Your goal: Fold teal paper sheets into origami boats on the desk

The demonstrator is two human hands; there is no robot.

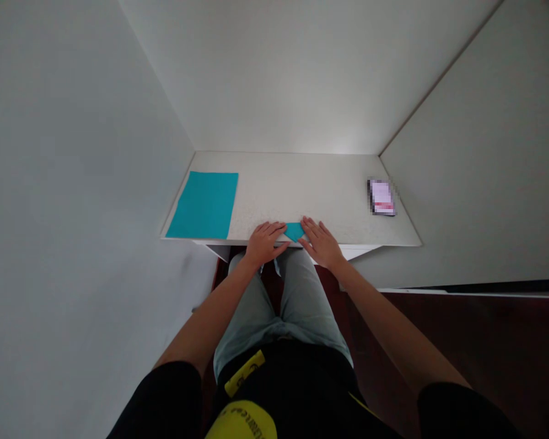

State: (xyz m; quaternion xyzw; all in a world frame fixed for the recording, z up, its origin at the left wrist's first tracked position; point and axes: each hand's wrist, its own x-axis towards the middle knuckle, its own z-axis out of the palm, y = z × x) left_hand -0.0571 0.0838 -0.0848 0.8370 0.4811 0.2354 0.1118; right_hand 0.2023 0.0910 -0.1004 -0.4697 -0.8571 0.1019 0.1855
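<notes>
A small folded teal paper point(294, 231) lies at the front edge of a white table point(302, 189). My left hand point(265, 241) rests flat on its left part, fingers stretched out. Beside it, my right hand point(319, 242) presses flat on the paper's right part, fingers also extended. Only a small triangle of the paper shows between the two hands. A flat teal sheet stack point(204, 205) lies on the table's left side, well away from both hands.
A phone point(381, 197) with a lit, blurred screen lies near the table's right edge. White walls close in the table on the left, back and right. My legs and a dark floor point(485, 341) are below the table edge.
</notes>
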